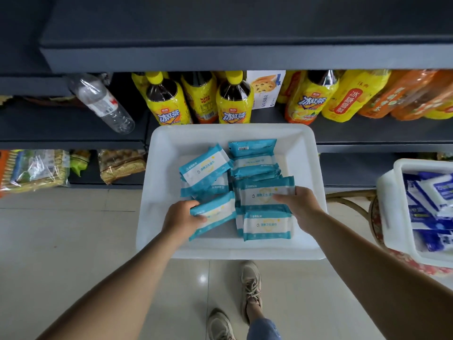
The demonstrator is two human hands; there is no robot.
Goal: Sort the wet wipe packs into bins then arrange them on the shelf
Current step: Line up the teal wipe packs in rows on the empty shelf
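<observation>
Both bare arms reached forward and down into the white bin (161, 153) standing against the dark shelf (73, 133). The left hand (181, 218) curled its fingers and thumb round a tilted teal wipe pack (215, 213) at the bin's near left. The right hand (297, 204) pinched another pack (263, 192) near the bin's centre. About eight teal packs lay in the bin. A second bin (397, 168) with blue packs stood to the right.
</observation>
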